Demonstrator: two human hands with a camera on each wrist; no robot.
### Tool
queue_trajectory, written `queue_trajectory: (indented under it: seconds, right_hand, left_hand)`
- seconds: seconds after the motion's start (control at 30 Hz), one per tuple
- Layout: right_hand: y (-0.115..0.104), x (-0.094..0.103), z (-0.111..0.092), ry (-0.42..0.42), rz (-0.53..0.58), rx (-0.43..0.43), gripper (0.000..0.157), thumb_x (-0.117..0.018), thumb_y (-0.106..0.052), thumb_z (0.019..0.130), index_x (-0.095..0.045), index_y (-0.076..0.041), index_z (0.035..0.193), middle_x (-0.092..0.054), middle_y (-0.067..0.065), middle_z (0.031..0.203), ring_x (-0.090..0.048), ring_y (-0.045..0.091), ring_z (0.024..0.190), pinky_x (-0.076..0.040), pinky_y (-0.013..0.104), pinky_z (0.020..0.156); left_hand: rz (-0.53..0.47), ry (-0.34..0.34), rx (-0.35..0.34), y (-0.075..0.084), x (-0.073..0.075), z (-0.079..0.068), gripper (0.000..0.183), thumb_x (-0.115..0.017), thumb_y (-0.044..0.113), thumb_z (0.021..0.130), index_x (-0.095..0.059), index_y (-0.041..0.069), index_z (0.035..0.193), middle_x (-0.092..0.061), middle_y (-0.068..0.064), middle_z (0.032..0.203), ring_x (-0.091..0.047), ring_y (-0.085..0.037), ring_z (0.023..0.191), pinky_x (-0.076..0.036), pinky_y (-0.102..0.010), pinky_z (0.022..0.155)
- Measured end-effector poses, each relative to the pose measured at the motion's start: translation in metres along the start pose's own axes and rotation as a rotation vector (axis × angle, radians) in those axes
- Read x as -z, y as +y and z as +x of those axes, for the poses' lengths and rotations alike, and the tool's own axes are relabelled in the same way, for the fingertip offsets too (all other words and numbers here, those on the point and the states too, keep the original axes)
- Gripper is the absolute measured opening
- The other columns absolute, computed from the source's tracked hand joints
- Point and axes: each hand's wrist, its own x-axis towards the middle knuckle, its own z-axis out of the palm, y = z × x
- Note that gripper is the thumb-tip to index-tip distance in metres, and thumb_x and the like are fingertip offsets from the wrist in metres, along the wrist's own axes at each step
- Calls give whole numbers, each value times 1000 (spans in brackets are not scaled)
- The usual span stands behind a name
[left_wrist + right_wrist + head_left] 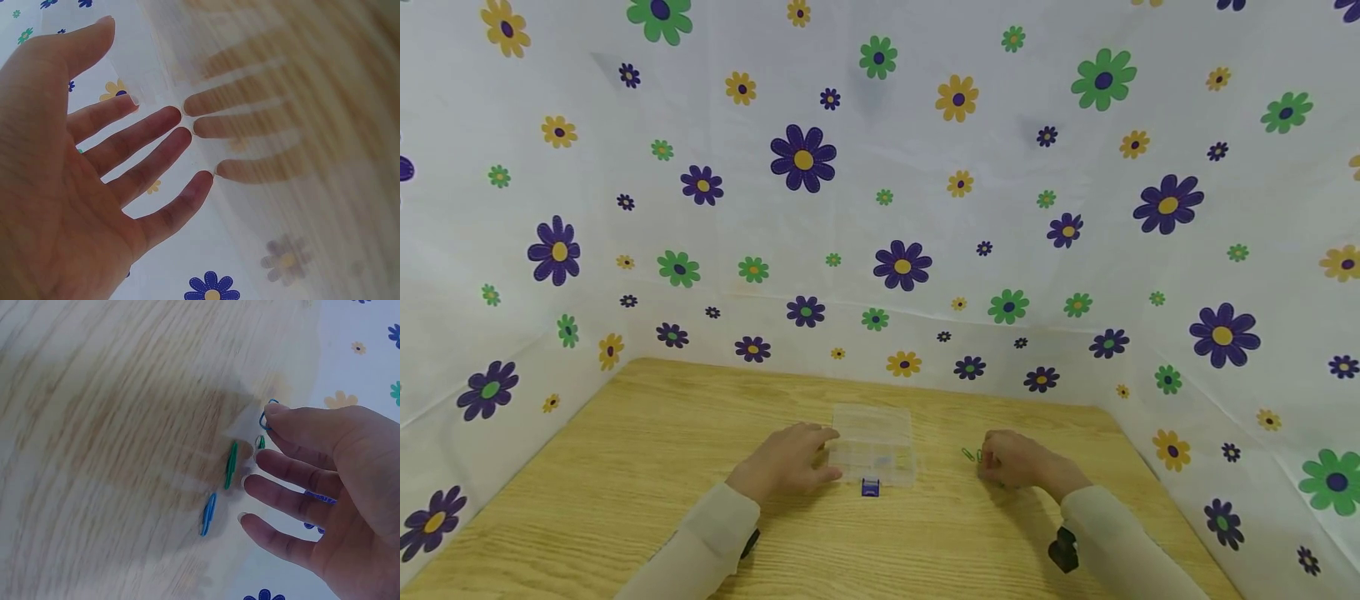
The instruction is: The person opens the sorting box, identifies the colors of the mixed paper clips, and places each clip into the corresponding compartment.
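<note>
In the head view, a clear plastic box (872,425) with its lid raised stands on the table, a blue latch (870,487) at its front. Something small and bluish (882,461) lies inside, too faint to identify. My left hand (793,458) is at the box's left side, fingers loosely spread; the left wrist view shows its fingertips resting on the table. To the right of the box, my right hand (1018,460) pinches a blue paper clip (264,420) between thumb and forefinger. Beside its fingers lie a green paper clip (230,465), another blue paper clip (208,514) and a partly hidden green one (260,442).
The wood-grain table (820,550) is enclosed at the back and both sides by a white flowered cloth (850,225). Dark wrist devices (1064,550) show beneath the sleeves.
</note>
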Motion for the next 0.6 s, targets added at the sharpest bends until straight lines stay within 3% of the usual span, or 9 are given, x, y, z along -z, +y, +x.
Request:
queue_trajectory:
  seconds: [0.2,0.6]
  right_hand:
    - [-7,4,5,2,10,39,16,-74,-18,95,-71,-8,82,-65,-2,84,-55,5,72,-53,28,67]
    - [-17,9,14,7,-6,56,13,-72,-18,97,-71,-9,87,-67,-1,90,-63,14,82,-58,31,75]
  left_hand:
    - [4,3,-3,2,2,-1,60,-71,43,96,-61,3,140,-68,-16,135,-65,-37,123,-53,-55,105]
    - [-5,2,0,1,1,0,60,-71,43,96,-61,3,140,-68,-16,134,-65,-36,123,-53,-54,105]
